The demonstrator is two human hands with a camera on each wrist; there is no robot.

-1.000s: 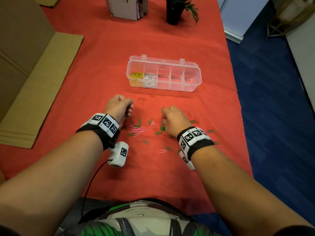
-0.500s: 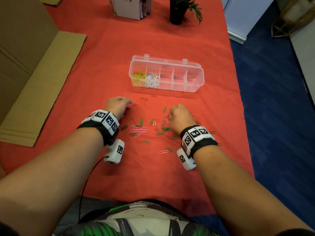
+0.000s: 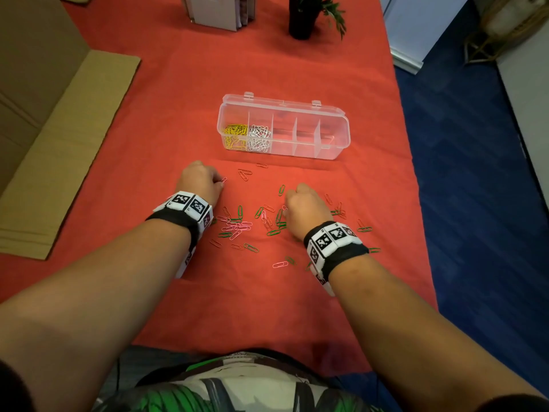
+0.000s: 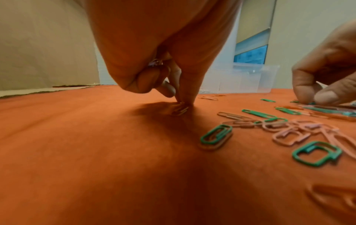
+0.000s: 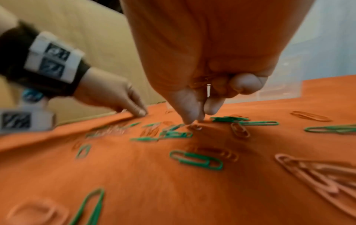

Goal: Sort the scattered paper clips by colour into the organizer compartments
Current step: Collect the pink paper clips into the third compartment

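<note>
Both hands are knuckles-up on the red cloth (image 3: 297, 69). Left hand (image 3: 200, 182) pinches a pink clip (image 4: 180, 110) against the cloth, more clips tucked in its palm. Right hand (image 3: 303, 208) (fingers curled too) pinches an orange clip (image 5: 195, 127). The organizer (image 3: 326, 144) sits just beyond, bare cloth between.

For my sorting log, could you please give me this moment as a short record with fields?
Surface: red cloth
Organizer: clear, lid open, five compartments
Filled: yellow clips in the leftmost compartment, white clips in the next one
Loose on cloth: green clips, pink clips, orange clips
Left hand: pinching a pink clip on the cloth, more tucked in the palm
Right hand: fingertips down on an orange clip; grip unclear
</note>
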